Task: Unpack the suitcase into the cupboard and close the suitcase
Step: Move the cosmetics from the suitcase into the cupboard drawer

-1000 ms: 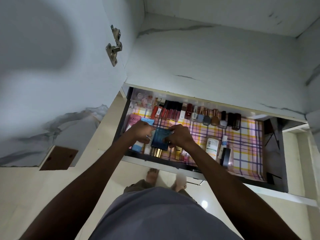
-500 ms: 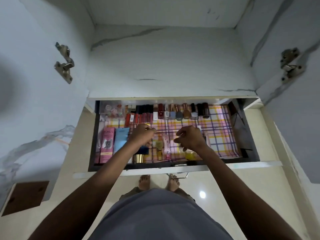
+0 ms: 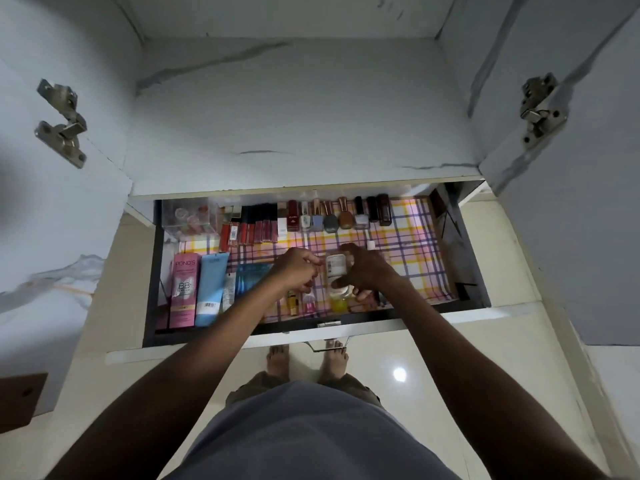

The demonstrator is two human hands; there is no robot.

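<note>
From the head view, both your arms reach down and forward into the open drawer [image 3: 152, 271] of the cupboard [image 3: 294, 109]. Your right hand [image 3: 367, 271] curls over a small clear bottle [image 3: 336, 266] with a white label, thumb below and fingers over the top, so that grip is holding the bottle just above the drawer's lining. Your left hand [image 3: 298, 271] sits just beside it with fingers loosely curled; whether that grip pinches anything you cannot tell from here.

The drawer has dark walls and a checked liner [image 3: 408, 258] of pink, yellow and purple lines. Along its back stand slim glossy lip tubes [image 3: 256, 225] and squat glass nail polish bottles [image 3: 339, 214] in a close row, with a clear plastic box [image 3: 188, 216] in the far left corner. At the left lie a flat pink carton [image 3: 185, 289] and a smooth blue tube [image 3: 211, 284], side by side. The cupboard shelf is pale with grey marble veining, and metal hinges [image 3: 62, 121] show on either door.
</note>
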